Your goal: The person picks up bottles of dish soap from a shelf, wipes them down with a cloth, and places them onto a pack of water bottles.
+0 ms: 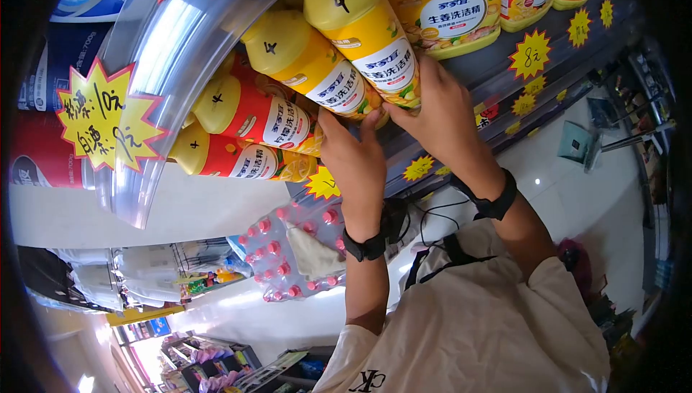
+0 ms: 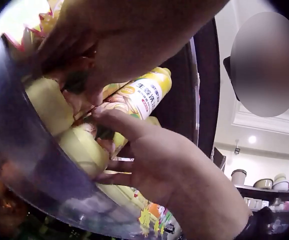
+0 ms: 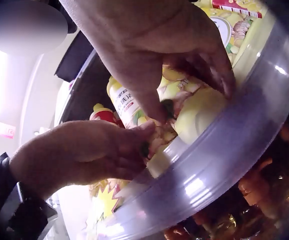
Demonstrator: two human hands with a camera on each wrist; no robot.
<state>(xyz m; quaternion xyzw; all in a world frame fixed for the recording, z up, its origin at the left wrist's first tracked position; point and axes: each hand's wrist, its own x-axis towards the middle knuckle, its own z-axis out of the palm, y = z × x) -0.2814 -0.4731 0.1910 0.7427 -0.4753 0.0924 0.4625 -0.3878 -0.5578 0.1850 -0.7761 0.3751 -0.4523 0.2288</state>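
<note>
Two yellow dish soap bottles with white labels and a handwritten 4 lean side by side on the shelf in the head view. My right hand (image 1: 450,115) grips the base of the upper dish soap bottle (image 1: 360,25), thumb on its front edge and fingers round the far side. My left hand (image 1: 353,159) holds the base of the neighbouring dish soap bottle (image 1: 299,58) between thumb and fingers. The thumbs are close together. In the left wrist view the right hand (image 2: 154,155) reaches round a pale yellow base. The right wrist view shows the left hand (image 3: 94,150) beside the bottles.
Red-and-yellow bottles (image 1: 238,108) lie below the yellow pair. A clear plastic shelf guard (image 1: 173,54) curves along the left, bearing a starburst price tag (image 1: 108,115). A large yellow jug (image 1: 454,11) stands to the right. Shrink-wrapped bottles with red caps (image 1: 277,270) are on the floor.
</note>
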